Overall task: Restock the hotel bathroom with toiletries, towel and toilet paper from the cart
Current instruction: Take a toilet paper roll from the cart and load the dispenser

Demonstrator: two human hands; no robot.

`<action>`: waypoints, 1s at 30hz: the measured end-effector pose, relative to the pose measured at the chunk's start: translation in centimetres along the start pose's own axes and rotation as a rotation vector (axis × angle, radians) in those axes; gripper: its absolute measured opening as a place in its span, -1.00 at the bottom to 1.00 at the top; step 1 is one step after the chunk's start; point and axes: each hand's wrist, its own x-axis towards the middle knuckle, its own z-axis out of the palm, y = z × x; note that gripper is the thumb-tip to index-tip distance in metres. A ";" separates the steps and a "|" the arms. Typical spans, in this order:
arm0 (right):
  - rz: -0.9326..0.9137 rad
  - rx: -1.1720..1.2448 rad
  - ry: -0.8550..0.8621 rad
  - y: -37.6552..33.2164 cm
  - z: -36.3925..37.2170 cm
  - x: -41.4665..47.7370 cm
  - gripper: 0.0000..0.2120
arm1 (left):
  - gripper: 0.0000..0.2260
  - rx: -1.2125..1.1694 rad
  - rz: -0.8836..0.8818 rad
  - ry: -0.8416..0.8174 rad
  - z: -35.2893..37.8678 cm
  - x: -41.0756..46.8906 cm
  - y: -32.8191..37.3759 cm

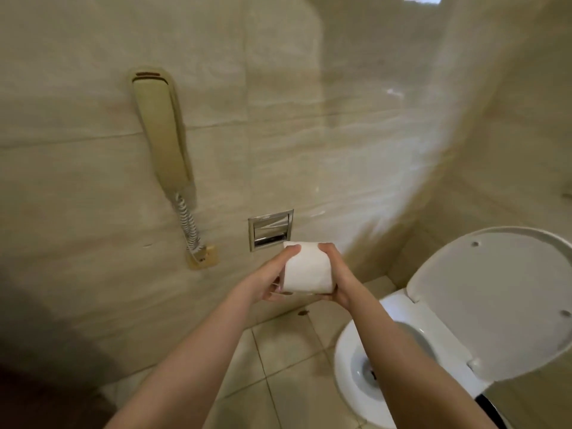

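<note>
My left hand [269, 278] and right hand [339, 275] both grip the toilet roll [306, 269] near the wall holder [270, 230] — if I fumble seating it, it could drop into the open toilet [340, 363].

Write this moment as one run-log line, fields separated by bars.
phase: toilet paper restock | left hand and right hand: gripping toilet paper roll | recessed wall holder: no roll mounted yet
</note>
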 end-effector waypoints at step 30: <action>-0.268 -0.039 -0.070 9.0 5.6 35.6 -0.89 | -0.75 -0.214 0.178 0.173 -8.7 33.5 -16.0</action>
